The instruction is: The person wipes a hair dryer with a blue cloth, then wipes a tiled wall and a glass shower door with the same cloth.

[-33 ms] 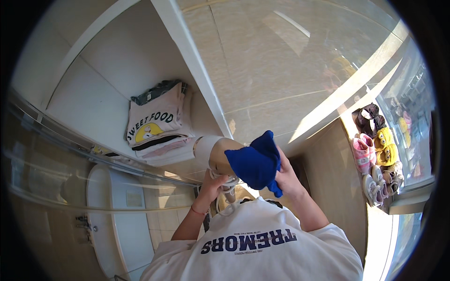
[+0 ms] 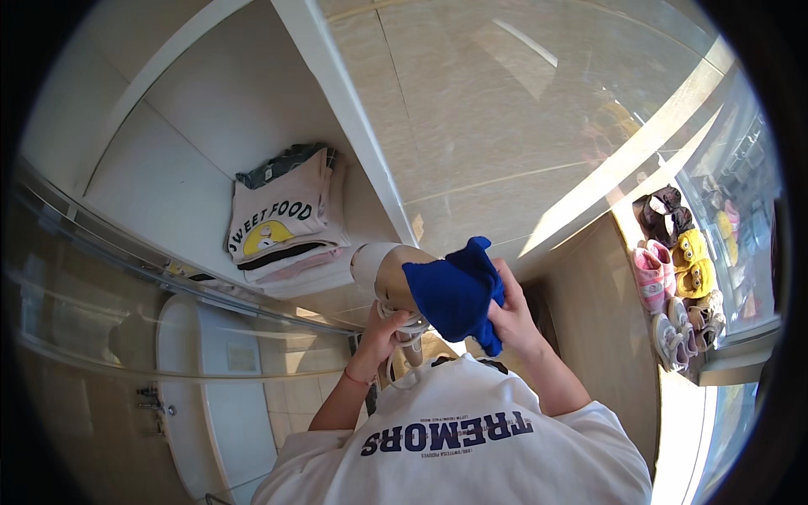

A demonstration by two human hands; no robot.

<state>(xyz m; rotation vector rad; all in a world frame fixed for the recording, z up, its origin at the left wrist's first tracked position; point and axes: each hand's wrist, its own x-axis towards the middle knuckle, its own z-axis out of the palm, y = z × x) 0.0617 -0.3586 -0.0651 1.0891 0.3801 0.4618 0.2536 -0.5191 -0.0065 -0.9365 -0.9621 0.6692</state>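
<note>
In front of my chest, my left hand point(image 2: 377, 338) is closed round the handle end of a beige handheld appliance point(image 2: 393, 279) with a translucent whitish end, perhaps a garment steamer. Loops of white cord point(image 2: 411, 323) wrap its handle beside my left thumb. A deep blue cloth point(image 2: 454, 291) lies against the appliance and hides part of its right side. My right hand point(image 2: 518, 321) pinches the cloth's right edge, where it hangs in folds.
Folded clothes point(image 2: 282, 210) are stacked in a white cabinet point(image 2: 332, 101) at the left. Several pairs of shoes point(image 2: 672, 273) line a ledge at the right, beside a window. A white basin point(image 2: 189, 379) with a tap stands beyond glass at the lower left.
The blue cloth and my right fingers have shifted very slightly. Both hands keep their hold.
</note>
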